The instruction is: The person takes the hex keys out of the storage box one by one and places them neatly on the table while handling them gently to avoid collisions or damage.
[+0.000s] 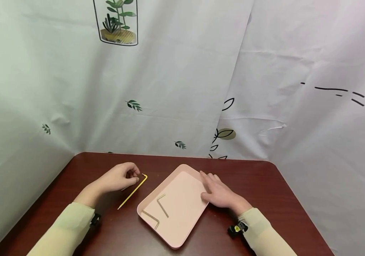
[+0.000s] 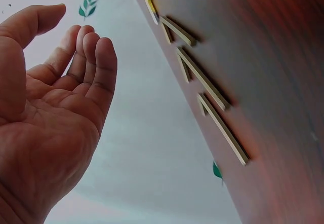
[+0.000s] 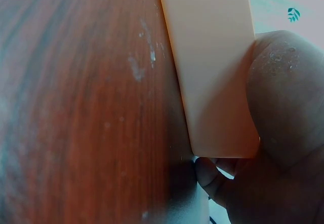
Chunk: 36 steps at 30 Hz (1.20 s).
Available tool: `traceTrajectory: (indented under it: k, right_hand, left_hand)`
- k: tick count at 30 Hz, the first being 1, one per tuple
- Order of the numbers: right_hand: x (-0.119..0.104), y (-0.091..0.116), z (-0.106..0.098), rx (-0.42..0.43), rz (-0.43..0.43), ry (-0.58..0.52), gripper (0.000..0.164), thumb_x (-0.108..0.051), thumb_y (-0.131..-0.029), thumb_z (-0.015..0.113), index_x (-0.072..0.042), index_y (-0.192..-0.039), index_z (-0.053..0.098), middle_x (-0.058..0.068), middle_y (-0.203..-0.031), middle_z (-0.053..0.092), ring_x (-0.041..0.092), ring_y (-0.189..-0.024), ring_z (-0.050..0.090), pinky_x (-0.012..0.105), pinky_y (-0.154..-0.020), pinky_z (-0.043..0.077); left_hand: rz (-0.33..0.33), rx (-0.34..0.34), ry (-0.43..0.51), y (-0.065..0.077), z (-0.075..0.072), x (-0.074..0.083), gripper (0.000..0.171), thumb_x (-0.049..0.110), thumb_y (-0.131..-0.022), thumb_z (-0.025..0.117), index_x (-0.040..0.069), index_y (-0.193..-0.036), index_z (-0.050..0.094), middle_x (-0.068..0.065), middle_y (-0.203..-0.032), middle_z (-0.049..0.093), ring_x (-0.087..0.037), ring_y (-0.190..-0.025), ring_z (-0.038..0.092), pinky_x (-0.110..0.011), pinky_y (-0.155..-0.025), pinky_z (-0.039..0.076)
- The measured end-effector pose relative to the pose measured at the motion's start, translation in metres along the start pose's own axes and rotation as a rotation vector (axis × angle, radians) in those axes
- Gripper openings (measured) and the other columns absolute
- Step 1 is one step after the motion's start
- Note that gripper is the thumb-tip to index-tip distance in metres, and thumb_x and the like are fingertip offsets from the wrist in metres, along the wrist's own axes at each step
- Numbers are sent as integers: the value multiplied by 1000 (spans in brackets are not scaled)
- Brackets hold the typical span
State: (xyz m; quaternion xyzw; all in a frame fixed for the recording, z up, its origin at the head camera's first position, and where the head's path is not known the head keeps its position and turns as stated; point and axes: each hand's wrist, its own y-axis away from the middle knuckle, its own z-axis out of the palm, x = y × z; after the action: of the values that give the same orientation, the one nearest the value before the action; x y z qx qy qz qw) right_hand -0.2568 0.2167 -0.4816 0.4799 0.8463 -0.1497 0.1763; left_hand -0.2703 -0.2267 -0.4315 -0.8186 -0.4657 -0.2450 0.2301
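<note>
The head view is bright; the right wrist's shows a shadowed hand (image 3: 281, 153).

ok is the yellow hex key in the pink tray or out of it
Out: the yellow hex key lies on the table, between the left hand and the pink tray, clear of its rim.

The tray (image 1: 182, 199) looks smooth plastic, the hex keys (image 2: 203, 78) metal, the tabletop (image 1: 249, 177) (wood-grained) glossy.

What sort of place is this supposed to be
Probably a screened-off tabletop workspace: printed white cloth hangs behind and beside a reddish-brown table, where a pink tray holds two hex keys.
</note>
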Motion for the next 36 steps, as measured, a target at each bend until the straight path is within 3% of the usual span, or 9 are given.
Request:
traceTrajectory:
  k: [7,13,22,29,32,36]
  right_hand:
    - [-3,-5,3,0,-36,6,91,-25,-92,66,0,-172,33,14,-138,55,30,-124,47,51,-107,45]
    - [-3,-6,3,6,-49,22,90,-25,-91,65,1,-171,34,13,-134,55,30,-121,47,51,-105,45]
    - [-5,-6,4,-3,-32,12,89,-25,-93,65,-1,-172,33,11,-135,55,28,-121,46,49,-105,44]
    - [-4,-3,4,15,-40,28,89,-23,-92,66,1,-171,34,7,-124,54,26,-116,46,47,-102,45]
    - [-2,-1,2,21,-34,30,89,-23,-92,66,1,-171,34,11,-129,55,29,-119,47,49,-105,45]
    - [0,2,0,12,-13,5,89,-24,-94,66,1,-172,32,23,-151,52,40,-139,47,57,-116,41]
  left_hand:
    - [59,17,-25,1,6,11,12,9,-95,79,9,-104,72,7,-91,67,-8,-83,62,-30,-74,54]
    - [92,14,-28,1,10,15,13,13,-96,80,9,-104,72,9,-91,65,-7,-83,61,-30,-74,53]
    - [115,-6,-20,0,15,21,13,14,-97,80,10,-106,71,9,-92,65,-6,-85,62,-31,-77,55]
    - [124,-27,-26,-4,20,25,14,15,-98,80,8,-108,72,9,-94,65,-6,-86,61,-31,-78,55]
    - [123,-30,-23,-6,22,26,15,17,-98,80,9,-108,72,9,-94,65,-6,-86,61,-31,-78,55]
    - [126,-30,-22,-9,24,28,16,18,-98,80,9,-109,72,9,-94,65,-7,-86,61,-31,-78,55]
